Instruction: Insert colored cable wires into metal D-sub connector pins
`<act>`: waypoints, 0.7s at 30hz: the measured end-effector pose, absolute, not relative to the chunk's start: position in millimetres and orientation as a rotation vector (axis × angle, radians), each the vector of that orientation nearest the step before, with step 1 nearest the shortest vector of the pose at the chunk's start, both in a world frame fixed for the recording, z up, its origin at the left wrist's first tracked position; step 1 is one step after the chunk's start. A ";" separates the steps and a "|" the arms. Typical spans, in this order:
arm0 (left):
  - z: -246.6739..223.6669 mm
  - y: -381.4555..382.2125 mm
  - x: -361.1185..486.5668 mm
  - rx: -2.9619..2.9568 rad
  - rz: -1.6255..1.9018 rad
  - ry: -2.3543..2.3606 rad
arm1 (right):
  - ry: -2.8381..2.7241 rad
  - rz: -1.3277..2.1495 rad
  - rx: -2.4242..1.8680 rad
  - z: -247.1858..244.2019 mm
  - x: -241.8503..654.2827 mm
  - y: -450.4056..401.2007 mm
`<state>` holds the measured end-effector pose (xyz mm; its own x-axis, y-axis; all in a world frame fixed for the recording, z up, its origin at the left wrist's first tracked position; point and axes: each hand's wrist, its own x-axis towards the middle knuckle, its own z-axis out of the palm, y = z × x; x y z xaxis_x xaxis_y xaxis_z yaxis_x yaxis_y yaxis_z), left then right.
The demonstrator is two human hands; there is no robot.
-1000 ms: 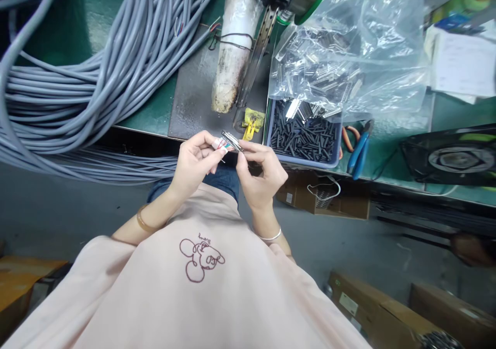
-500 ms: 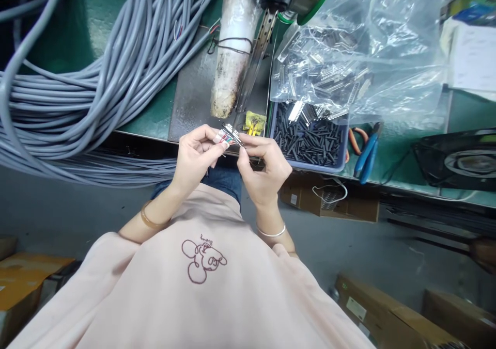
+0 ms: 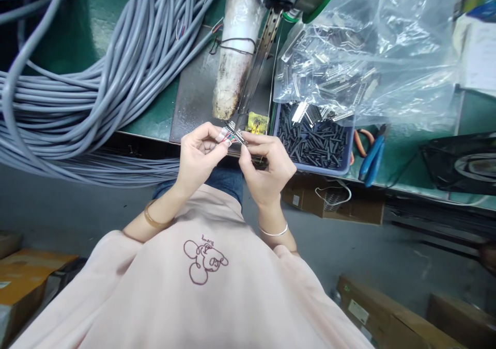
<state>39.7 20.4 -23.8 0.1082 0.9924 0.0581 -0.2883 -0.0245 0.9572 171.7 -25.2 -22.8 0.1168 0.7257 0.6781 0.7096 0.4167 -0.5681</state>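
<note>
Left hand (image 3: pixel 203 150): pinches thin coloured wires (image 3: pixel 231 138), left of plastic tray (image 3: pixel 321 170)
Right hand (image 3: pixel 267 165): pinches slim silvery connector (image 3: pixel 236 132)
Grey cables (image 3: pixel 104 80): smooth, looped, farther left of plastic tray

The place looked like an electronics workshop. Thick loops of grey cable (image 3: pixel 116 75) covered the left of a green table (image 3: pixel 104 13), with a tray (image 3: pixel 350 153) of short black pieces (image 3: pixel 310 142), a clear plastic bag (image 3: pixel 411 65) of metal parts (image 3: pixel 335 75) and blue-handled pliers (image 3: pixel 372 162) farther right. Cardboard boxes (image 3: pixel 374 310) sat on the grey floor (image 3: pixel 318 251) below.
</note>
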 end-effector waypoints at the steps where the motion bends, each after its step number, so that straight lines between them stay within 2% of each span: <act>1: -24.0 20.8 39.8 1.079 1.282 0.890 | -1.595 0.019 -1.294 -22.6 171.7 -24.7; 21: -15.3 20.3 38.8 1.125 1.279 0.959 | -1.601 -0.016 -1.311 -17.7 170.7 -24.2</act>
